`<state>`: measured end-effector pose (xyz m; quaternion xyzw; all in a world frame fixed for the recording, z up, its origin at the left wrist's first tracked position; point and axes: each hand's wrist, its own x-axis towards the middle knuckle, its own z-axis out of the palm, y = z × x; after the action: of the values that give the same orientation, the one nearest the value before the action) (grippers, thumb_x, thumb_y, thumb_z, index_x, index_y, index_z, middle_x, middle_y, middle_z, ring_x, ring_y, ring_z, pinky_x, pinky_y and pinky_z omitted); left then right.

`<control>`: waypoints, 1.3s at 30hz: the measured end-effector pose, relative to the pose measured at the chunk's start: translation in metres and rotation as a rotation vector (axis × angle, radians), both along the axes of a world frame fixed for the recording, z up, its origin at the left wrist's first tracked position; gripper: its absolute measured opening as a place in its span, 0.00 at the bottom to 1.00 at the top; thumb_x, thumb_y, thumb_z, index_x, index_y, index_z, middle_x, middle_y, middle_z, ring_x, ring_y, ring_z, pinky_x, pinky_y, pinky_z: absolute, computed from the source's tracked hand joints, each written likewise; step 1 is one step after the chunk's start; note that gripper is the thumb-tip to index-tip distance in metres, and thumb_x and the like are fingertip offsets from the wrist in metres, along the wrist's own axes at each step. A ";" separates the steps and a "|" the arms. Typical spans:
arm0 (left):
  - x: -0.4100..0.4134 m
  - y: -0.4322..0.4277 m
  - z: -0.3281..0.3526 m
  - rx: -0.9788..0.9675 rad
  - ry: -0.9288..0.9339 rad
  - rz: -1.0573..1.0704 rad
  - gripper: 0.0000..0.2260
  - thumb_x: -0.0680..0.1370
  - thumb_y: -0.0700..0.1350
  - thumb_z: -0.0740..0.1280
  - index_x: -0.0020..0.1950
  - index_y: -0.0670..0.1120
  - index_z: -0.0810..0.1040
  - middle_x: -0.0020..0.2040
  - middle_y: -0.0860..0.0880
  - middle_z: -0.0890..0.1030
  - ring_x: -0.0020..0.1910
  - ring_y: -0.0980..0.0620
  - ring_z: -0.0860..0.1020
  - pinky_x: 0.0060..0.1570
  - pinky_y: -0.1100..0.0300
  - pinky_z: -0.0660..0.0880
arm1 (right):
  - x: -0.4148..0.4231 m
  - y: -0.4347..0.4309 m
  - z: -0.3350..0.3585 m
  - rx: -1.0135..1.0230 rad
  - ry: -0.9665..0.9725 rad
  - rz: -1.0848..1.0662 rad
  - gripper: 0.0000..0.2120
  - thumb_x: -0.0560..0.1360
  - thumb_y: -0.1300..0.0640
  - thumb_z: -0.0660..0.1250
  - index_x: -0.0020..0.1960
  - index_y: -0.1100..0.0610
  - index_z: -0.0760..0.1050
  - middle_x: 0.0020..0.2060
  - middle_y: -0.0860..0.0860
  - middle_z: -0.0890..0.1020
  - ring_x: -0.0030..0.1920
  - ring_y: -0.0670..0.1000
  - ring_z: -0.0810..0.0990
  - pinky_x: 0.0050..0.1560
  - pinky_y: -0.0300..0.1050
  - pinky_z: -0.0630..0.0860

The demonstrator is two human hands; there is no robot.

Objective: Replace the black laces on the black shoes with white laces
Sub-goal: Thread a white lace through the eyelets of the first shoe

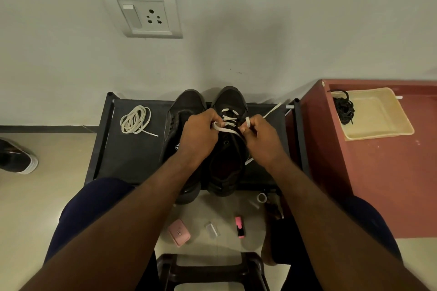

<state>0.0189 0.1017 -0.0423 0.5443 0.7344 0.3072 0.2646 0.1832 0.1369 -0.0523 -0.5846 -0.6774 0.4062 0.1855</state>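
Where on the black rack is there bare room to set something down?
Bare fabric lies between the coiled white lace and the left shoe, down to the front-left corner of the rack. Crowded: right shoe, left hand, right hand.

Both forearms extended forward, converging. Left hand (198, 136) knuckles up, fingers (216, 120) curled, pinching white lace (228, 130). Right hand (262, 139) near, not touching left; its thumb and fingers also curled, pinching lace. Lace strand runs between both sets of fingers.

No readable text or labels.
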 end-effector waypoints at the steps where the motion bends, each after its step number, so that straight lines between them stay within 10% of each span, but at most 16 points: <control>1: 0.000 -0.001 0.005 0.032 -0.034 -0.005 0.04 0.78 0.40 0.68 0.48 0.48 0.80 0.45 0.52 0.83 0.43 0.59 0.80 0.48 0.65 0.77 | 0.001 -0.002 0.002 -0.051 0.072 -0.047 0.06 0.81 0.52 0.65 0.54 0.53 0.72 0.45 0.45 0.79 0.45 0.42 0.78 0.41 0.36 0.72; 10: -0.016 -0.030 0.055 0.097 -0.555 0.178 0.05 0.80 0.41 0.65 0.46 0.48 0.79 0.42 0.49 0.85 0.42 0.53 0.84 0.40 0.60 0.80 | 0.010 -0.037 0.009 -0.098 0.094 0.058 0.15 0.76 0.54 0.72 0.61 0.54 0.77 0.54 0.48 0.80 0.54 0.45 0.79 0.56 0.38 0.75; 16: -0.021 -0.054 0.072 0.105 -0.926 0.353 0.03 0.80 0.41 0.66 0.49 0.44 0.79 0.48 0.43 0.84 0.45 0.48 0.83 0.43 0.60 0.80 | 0.017 -0.050 0.031 0.073 0.004 -0.017 0.05 0.82 0.55 0.63 0.48 0.53 0.76 0.38 0.45 0.79 0.37 0.41 0.76 0.38 0.34 0.69; 21: -0.024 -0.055 0.063 0.012 -0.795 0.536 0.10 0.80 0.47 0.66 0.53 0.40 0.77 0.43 0.43 0.80 0.37 0.52 0.80 0.36 0.62 0.78 | 0.015 -0.050 0.060 -0.073 0.335 -0.181 0.08 0.82 0.53 0.64 0.48 0.56 0.78 0.27 0.48 0.76 0.25 0.44 0.71 0.26 0.37 0.68; 26: 0.008 -0.053 0.072 -0.345 -0.840 0.196 0.23 0.80 0.60 0.61 0.50 0.42 0.82 0.40 0.47 0.84 0.39 0.51 0.83 0.38 0.58 0.80 | -0.007 -0.047 0.070 -0.053 0.376 0.003 0.09 0.82 0.58 0.64 0.54 0.57 0.82 0.27 0.43 0.76 0.28 0.40 0.72 0.30 0.32 0.68; 32: 0.001 -0.026 0.056 -0.064 -0.826 0.194 0.11 0.80 0.45 0.66 0.46 0.38 0.82 0.37 0.42 0.83 0.35 0.48 0.81 0.41 0.56 0.80 | -0.021 -0.021 0.072 -0.150 0.375 0.197 0.18 0.82 0.65 0.60 0.71 0.56 0.71 0.44 0.57 0.84 0.40 0.52 0.83 0.43 0.46 0.81; 39: -0.012 -0.006 0.041 -0.080 -0.833 0.326 0.08 0.82 0.44 0.64 0.52 0.39 0.79 0.44 0.43 0.85 0.42 0.49 0.85 0.41 0.60 0.81 | 0.002 0.010 0.042 -0.128 0.135 0.009 0.05 0.76 0.53 0.72 0.48 0.53 0.80 0.38 0.51 0.84 0.32 0.43 0.80 0.31 0.36 0.73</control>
<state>0.0070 0.0956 -0.0012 0.2408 0.6526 0.5092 0.5068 0.1847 0.1467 -0.0106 -0.5633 -0.6387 0.4880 0.1914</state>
